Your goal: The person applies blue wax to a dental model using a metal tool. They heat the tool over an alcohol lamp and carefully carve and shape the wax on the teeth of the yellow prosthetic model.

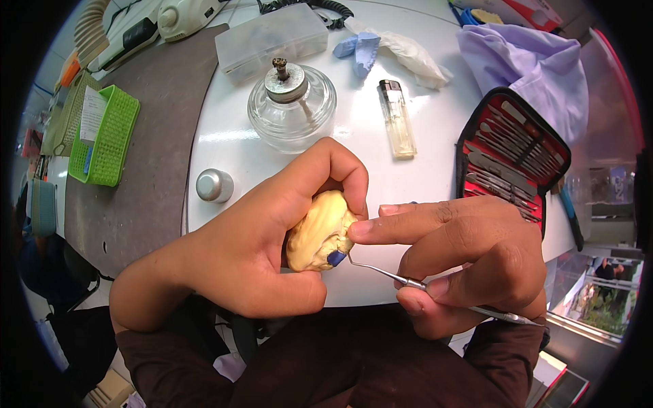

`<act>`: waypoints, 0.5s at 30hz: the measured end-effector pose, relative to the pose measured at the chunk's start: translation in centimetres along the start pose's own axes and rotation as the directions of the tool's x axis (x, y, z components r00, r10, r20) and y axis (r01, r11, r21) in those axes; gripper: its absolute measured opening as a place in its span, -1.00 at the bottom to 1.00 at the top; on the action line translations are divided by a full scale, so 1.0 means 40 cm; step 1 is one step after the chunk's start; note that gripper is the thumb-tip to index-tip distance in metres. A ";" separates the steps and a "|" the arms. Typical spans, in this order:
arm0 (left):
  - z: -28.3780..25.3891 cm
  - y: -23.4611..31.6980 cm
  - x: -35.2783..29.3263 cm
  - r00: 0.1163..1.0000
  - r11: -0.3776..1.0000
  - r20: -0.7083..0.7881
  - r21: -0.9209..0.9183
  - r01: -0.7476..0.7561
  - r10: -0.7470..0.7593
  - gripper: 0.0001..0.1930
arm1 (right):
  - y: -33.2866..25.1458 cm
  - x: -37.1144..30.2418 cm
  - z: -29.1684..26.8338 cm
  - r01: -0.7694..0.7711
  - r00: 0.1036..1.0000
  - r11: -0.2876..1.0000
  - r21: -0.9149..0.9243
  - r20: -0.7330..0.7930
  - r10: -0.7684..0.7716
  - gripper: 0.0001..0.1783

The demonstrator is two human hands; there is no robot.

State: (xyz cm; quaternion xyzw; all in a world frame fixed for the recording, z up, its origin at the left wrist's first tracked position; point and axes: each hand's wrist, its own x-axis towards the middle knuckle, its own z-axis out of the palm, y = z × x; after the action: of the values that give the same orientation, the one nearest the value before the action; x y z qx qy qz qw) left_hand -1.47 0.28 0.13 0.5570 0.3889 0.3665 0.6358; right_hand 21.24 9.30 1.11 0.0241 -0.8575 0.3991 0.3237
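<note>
My left hand (pixel 272 238) is wrapped round a yellow dental cast (pixel 318 228) above the table's near edge. A small patch of dark blue wax (pixel 336 258) sits on the cast's lower right side. In my right hand (pixel 476 262) is a thin metal dental carving tool (pixel 381 271), held like a pen. Its bent tip reaches the cast beside the blue wax; whether it touches, I cannot tell. The extended index finger of my right hand rests against the cast's right edge.
Beyond my hands stand a glass spirit lamp (pixel 292 112), its metal cap (pixel 214 185) and a clear lighter (pixel 398 121). An open red-lined instrument case (pixel 510 153) lies at right, near a lilac cloth (pixel 527 61). A translucent box (pixel 272 41) and green basket (pixel 112 146) are farther off.
</note>
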 end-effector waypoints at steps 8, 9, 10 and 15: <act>-0.002 0.005 -0.002 1.000 1.000 0.019 0.023 0.006 -0.006 -0.44 | 0.012 -0.004 0.025 0.108 0.990 0.992 -0.061 -0.079 -0.113 -0.57; -0.002 0.004 -0.001 1.000 1.000 0.015 0.024 -0.006 0.005 -0.44 | 0.011 -0.001 0.026 0.120 0.988 0.990 -0.075 -0.089 -0.126 -0.57; 0.000 0.004 -0.001 1.000 1.000 0.009 -0.004 0.009 -0.009 -0.43 | 0.012 0.000 0.028 0.131 0.985 0.987 -0.090 -0.100 -0.140 -0.57; 0.002 0.000 -0.001 1.000 0.999 0.008 -0.033 0.028 -0.028 -0.42 | 0.023 0.005 0.033 0.198 0.970 0.969 -0.145 -0.117 -0.215 -0.58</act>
State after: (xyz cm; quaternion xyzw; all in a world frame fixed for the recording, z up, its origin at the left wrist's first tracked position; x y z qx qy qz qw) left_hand -1.43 0.22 0.14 0.5422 0.3884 0.3619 0.6513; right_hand 20.11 9.06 0.00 0.0655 -0.8517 0.3061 0.4203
